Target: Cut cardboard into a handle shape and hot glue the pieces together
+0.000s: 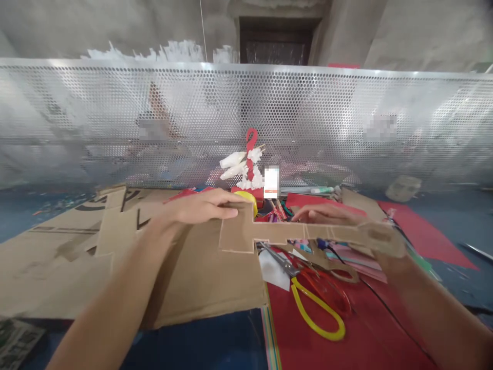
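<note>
Both my hands hold a long cardboard cutout (269, 232) level above the table. My left hand (200, 205) grips its wider left end, fingers curled over the top edge. At the other end, my right hand (331, 215) is partly hidden behind the strip, its fingers along the far edge and closed on the narrow right part. Under the cutout lie yellow-handled scissors (311, 303) and red-handled scissors (327, 288) on red paper (346, 339).
Large flat cardboard sheets (115, 257) cover the table's left side. A red and white paper figure (248, 164), a yellow tape roll (248, 198) and pens lie at the back. A perforated metal screen (346, 118) closes off the far side. More red paper (423, 231) lies at right.
</note>
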A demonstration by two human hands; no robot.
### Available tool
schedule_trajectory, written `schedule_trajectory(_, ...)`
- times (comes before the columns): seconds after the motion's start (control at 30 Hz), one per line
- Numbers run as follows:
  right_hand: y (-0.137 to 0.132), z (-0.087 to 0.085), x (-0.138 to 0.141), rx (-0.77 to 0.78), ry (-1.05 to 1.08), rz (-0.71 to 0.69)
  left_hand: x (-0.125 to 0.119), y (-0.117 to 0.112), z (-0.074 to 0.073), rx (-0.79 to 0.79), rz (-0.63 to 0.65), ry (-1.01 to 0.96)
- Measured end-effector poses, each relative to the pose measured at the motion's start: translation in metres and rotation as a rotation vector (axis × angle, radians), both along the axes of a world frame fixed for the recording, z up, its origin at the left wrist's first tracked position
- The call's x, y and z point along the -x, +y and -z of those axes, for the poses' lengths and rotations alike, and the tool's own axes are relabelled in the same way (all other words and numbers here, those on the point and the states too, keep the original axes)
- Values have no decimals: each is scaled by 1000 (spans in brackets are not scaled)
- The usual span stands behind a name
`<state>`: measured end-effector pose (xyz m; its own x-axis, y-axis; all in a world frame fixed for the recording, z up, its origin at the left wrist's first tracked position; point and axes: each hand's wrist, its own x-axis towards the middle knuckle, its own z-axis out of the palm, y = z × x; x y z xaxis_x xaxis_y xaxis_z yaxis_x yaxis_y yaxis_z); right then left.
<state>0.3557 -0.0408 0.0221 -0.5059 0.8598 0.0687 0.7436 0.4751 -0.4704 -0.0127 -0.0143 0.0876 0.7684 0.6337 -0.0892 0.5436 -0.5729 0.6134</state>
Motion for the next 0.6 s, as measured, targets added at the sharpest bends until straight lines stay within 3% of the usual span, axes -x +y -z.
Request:
schedule_trajectory(0.03,5,0,-6,45,68,-35,-5,9,13,15,19,24)
schedule_trajectory(0.1,19,6,-19,181,408,-59,-16,25,41,70,80,70)
schedule_trajectory(0.2,32,15,-25,156,564,40,-28,41,74,143,117,120)
schedule_trajectory(0.33,13,18,15,152,184,-109,-33,49,98,132,104,115)
schedule_trajectory(0.43,-6,27,59,9,-81,-139,-33,52,109,101,107,106)
schedule_trajectory(0.5,-11,37,78,-12,-149,-205,-32,52,113,70,109,98)
schedule_trajectory(0.6,-11,47,83,7,-117,-303,-28,49,112,90,93,62)
